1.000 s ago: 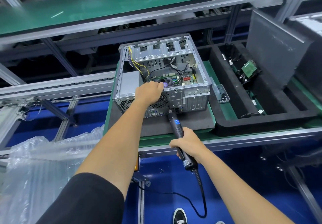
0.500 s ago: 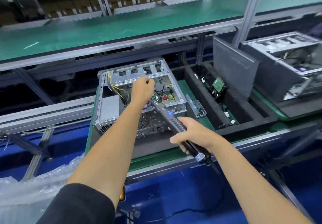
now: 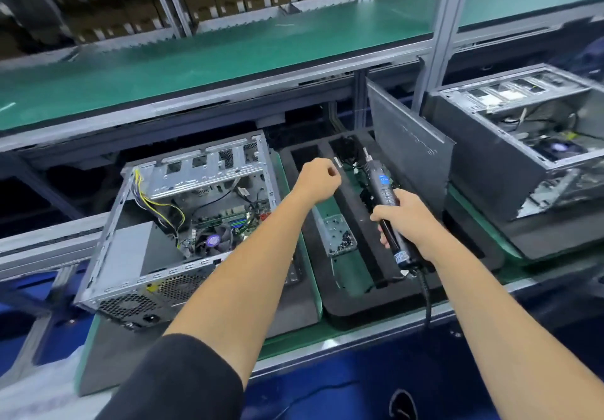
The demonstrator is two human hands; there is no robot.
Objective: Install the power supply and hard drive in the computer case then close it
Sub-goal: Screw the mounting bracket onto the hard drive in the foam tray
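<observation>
Left hand (image 3: 318, 179) curled in a fist over the foam tray (image 3: 356, 308), nothing visible in it; right hand (image 3: 403, 218) grips the electric screwdriver (image 3: 384, 191), open pc case (image 3: 137, 243) sits to the left.

Both my arms reach forward. My left hand (image 3: 318, 179) is curled, seemingly holding nothing; my right hand (image 3: 403, 215) grips the electric screwdriver (image 3: 385, 197).

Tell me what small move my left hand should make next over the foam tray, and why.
Probably lower the left hand into the black foam tray for the next part. It hovers curled over the tray, the open computer case is uncovered, and the right hand already grips the electric screwdriver.
</observation>
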